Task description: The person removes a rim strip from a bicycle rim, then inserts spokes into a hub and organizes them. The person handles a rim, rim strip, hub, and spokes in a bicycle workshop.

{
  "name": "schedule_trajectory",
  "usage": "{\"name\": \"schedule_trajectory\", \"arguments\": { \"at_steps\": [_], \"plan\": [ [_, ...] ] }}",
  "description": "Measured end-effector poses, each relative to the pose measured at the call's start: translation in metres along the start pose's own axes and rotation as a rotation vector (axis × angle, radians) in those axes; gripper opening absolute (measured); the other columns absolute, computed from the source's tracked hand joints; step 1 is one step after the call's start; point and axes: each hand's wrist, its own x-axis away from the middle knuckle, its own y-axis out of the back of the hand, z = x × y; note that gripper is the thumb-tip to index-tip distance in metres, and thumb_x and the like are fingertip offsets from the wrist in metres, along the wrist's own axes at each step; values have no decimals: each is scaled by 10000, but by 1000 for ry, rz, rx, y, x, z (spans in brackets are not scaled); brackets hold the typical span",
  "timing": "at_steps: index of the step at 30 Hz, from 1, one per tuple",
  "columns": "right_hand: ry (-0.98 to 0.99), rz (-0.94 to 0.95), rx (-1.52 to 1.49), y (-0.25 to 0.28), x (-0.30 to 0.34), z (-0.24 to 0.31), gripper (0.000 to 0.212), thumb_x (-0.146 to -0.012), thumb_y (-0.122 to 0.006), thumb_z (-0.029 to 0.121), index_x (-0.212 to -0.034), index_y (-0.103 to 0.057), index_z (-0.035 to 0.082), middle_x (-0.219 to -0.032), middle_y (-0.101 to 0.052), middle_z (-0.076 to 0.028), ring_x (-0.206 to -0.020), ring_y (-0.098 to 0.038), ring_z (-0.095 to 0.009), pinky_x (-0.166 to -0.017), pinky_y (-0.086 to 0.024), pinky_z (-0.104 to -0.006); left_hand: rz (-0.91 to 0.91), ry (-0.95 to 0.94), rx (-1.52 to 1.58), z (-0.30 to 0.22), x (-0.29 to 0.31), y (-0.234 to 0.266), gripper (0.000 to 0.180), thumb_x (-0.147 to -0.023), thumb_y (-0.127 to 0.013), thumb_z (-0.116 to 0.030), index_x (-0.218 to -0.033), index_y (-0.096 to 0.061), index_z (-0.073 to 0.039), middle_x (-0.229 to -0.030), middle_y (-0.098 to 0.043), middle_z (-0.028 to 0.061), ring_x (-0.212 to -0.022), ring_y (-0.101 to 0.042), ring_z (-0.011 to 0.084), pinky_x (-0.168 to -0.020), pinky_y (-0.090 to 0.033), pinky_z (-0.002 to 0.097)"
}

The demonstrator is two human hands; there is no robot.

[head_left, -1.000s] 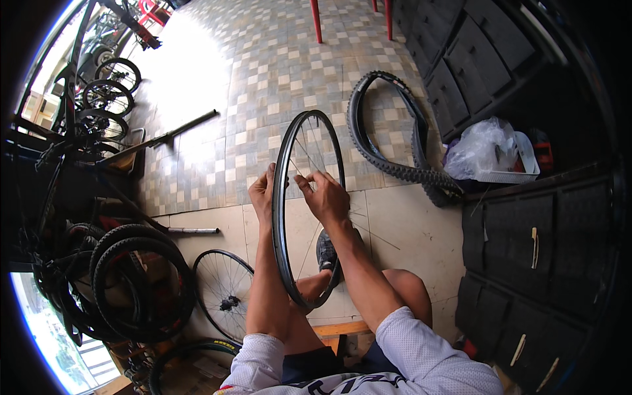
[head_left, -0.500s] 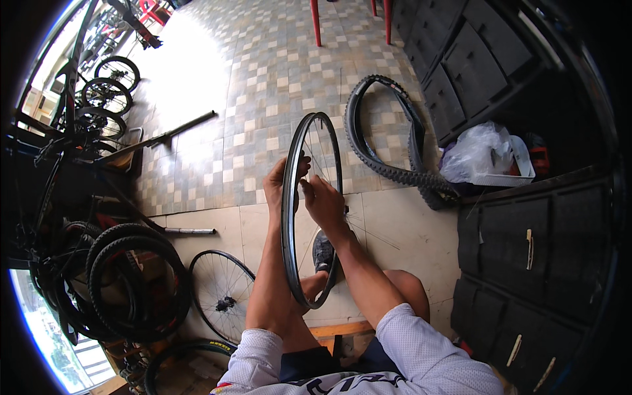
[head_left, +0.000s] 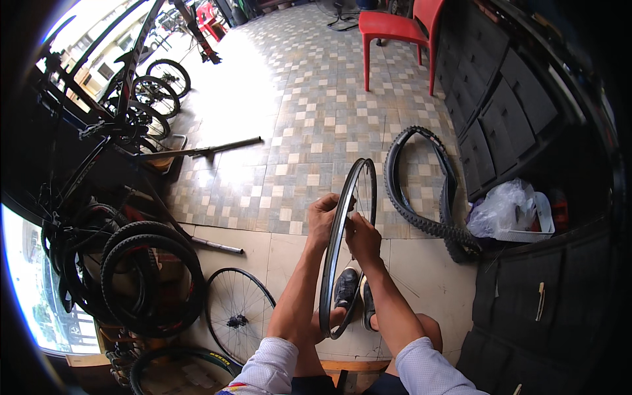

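Observation:
A bare bicycle rim point(head_left: 331, 263) stands upright in front of me, edge toward me, with a few thin spokes showing inside it. My left hand point(head_left: 322, 217) is closed round the rim's left side, its fingertips reaching past the band. On the other side my right hand point(head_left: 363, 238) is curled up close against the inner face, thumb and fingers drawn together. Whatever those right fingers pinch is too small or hidden to make out. The rim's lower end comes down between my legs, beside my dark shoes point(head_left: 346, 287).
A knobbly tyre point(head_left: 393, 174) lies on the floor ahead right, near black drawers point(head_left: 507, 131) and a white basket point(head_left: 526, 234) with a plastic bag. Left are a spoked wheel point(head_left: 209, 303), stacked tyres point(head_left: 197, 276) and a metal tube point(head_left: 220, 247). A red chair point(head_left: 392, 27) stands farther off.
The view has tilted up, so the scene sits lower and further right, and the red chair's seat shows. Both hands stay at the rim, with the right fingers slightly shifted.

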Motion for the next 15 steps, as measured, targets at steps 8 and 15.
{"name": "schedule_trajectory", "arguments": {
  "at_steps": [8, 15],
  "plan": [
    [42, 49, 56, 5, -9, -6, 402, -1047, -477, 446, -896, -541, 80, -824, -662, -153, -776, -663, -420, -642, -531, -531, -26, -109, 199, 5, -16, -20, 285, -829, -834, -65, -799, -551, -74, -827, -666, 49, -815, -691, 146, -718, -595, 297],
    [-3, 14, 22, 14, -9, -15, 170, -992, -544, 266, -970, -614, 112, -899, -699, -147, -818, -683, -413, -682, -543, -518, 146, -12, -100, -8, -12, -23, 217, -931, -674, -89, -1117, -675, 24, -892, -712, 39, -786, -646, 91, -715, -526, 245]
  ]
}}
